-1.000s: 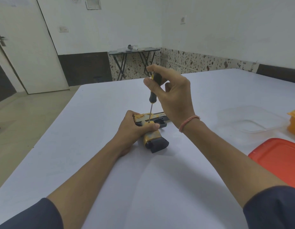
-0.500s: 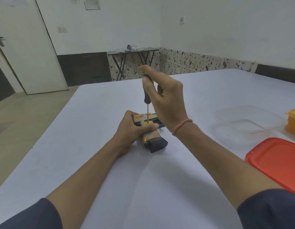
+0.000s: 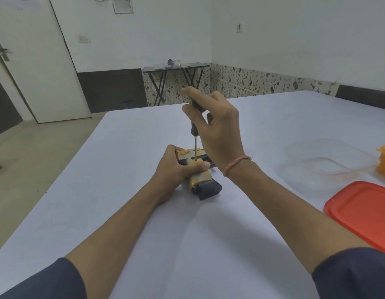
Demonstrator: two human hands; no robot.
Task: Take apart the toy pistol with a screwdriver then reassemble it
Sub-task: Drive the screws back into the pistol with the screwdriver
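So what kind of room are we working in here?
Probably a bare workroom: one large white table, plain white walls, a door, and a folding table in the corner.

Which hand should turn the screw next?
Right. The right hand grips the screwdriver upright, tip on the toy pistol; the left hand holds it steady.

1 pistol [image 3: 200, 179], 1 screwdrvr [image 3: 193, 130], 2 hands [image 3: 174, 169] [image 3: 219, 134]
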